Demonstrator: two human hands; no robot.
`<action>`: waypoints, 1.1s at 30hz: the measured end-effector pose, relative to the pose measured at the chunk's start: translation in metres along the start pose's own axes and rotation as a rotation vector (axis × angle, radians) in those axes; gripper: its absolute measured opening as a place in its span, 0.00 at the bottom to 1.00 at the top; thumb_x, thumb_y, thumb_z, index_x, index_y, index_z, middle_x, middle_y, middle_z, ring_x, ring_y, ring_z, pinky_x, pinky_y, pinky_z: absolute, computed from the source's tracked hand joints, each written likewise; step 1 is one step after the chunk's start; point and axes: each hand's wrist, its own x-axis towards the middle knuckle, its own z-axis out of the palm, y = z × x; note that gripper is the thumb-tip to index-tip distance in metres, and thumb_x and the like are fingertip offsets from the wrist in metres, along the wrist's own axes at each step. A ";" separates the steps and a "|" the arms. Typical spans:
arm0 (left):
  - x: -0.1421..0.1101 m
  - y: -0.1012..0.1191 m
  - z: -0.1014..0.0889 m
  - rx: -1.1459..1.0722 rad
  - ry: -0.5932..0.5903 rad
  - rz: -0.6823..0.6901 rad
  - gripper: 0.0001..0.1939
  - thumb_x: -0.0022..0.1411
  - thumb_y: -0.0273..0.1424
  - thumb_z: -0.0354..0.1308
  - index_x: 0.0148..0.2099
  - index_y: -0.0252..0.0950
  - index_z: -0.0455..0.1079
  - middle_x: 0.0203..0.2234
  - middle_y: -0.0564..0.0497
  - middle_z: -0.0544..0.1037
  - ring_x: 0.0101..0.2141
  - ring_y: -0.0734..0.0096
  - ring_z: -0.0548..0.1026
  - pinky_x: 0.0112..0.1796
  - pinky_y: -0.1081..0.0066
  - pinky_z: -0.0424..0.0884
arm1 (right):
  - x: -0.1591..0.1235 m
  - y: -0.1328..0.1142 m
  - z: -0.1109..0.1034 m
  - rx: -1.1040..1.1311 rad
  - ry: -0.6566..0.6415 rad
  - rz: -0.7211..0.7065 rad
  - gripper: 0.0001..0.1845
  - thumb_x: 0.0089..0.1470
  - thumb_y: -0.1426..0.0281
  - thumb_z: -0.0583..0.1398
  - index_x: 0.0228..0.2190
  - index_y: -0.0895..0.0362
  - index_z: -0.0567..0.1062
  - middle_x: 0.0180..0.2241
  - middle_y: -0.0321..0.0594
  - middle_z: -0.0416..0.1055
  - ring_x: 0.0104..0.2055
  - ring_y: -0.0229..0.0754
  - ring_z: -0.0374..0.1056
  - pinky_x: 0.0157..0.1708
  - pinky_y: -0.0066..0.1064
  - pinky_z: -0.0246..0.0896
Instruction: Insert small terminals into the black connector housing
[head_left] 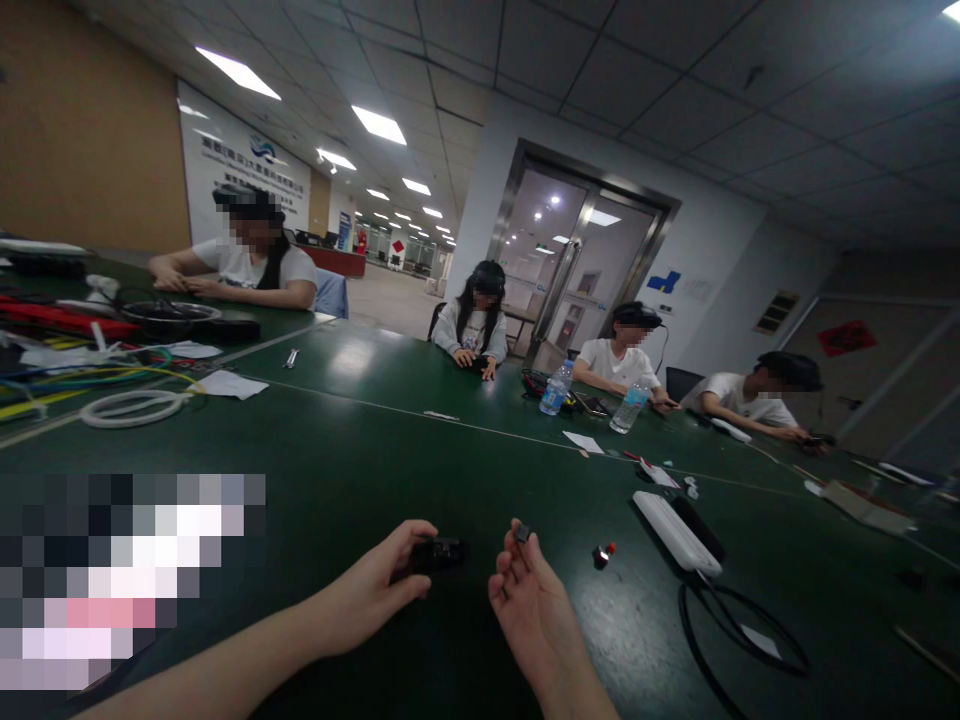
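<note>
My left hand [386, 590] is closed around one end of a small black device [444, 553], whose exact kind I cannot make out. It is held low over the dark green table [315, 520]. To the right, my right hand [534, 610] is turned palm up. Between its thumb and forefinger it pinches a small dark grey block [523, 534], and the other fingers curl loosely. The two held pieces are apart. On the table just right of my right hand lies a small dark and shiny part with a red tip [602, 555].
A white power bank [675, 532] with a looped black cable [686, 640] lies at right. Two water bottles [556, 388] stand farther back. Coiled white cable [131, 409] and coloured wires lie at left. Several people wearing headsets sit around the table.
</note>
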 end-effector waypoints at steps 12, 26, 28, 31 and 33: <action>0.001 -0.003 0.001 0.031 -0.001 -0.018 0.20 0.58 0.29 0.50 0.52 0.43 0.49 0.39 0.54 0.67 0.34 0.71 0.68 0.35 0.69 0.65 | 0.002 0.000 -0.003 -0.073 -0.042 -0.061 0.10 0.42 0.65 0.62 0.31 0.52 0.74 0.28 0.33 0.72 0.26 0.33 0.65 0.25 0.27 0.59; 0.000 0.008 0.000 0.128 0.022 -0.038 0.21 0.56 0.31 0.52 0.52 0.42 0.51 0.42 0.52 0.68 0.39 0.67 0.69 0.40 0.66 0.64 | 0.001 -0.001 -0.001 0.062 -0.019 0.010 0.08 0.44 0.68 0.62 0.31 0.53 0.73 0.27 0.31 0.71 0.24 0.29 0.64 0.23 0.23 0.58; 0.000 0.006 0.000 0.116 0.011 -0.034 0.22 0.57 0.30 0.51 0.53 0.43 0.50 0.43 0.52 0.67 0.40 0.67 0.69 0.40 0.66 0.64 | 0.002 0.000 -0.002 0.043 -0.028 0.003 0.09 0.43 0.67 0.62 0.31 0.53 0.73 0.27 0.31 0.71 0.24 0.29 0.64 0.23 0.23 0.58; -0.001 0.006 0.001 0.096 0.017 -0.046 0.23 0.57 0.30 0.50 0.53 0.43 0.47 0.43 0.52 0.67 0.39 0.67 0.69 0.39 0.67 0.64 | 0.004 0.000 -0.004 0.013 -0.039 -0.015 0.09 0.43 0.66 0.62 0.32 0.52 0.73 0.28 0.32 0.71 0.24 0.30 0.64 0.24 0.24 0.59; -0.002 0.010 0.002 0.095 0.025 -0.053 0.21 0.57 0.30 0.50 0.52 0.42 0.48 0.41 0.52 0.68 0.37 0.68 0.69 0.37 0.68 0.64 | 0.004 0.000 -0.005 -0.015 -0.040 -0.038 0.09 0.44 0.66 0.62 0.31 0.52 0.73 0.28 0.33 0.71 0.25 0.31 0.64 0.24 0.25 0.59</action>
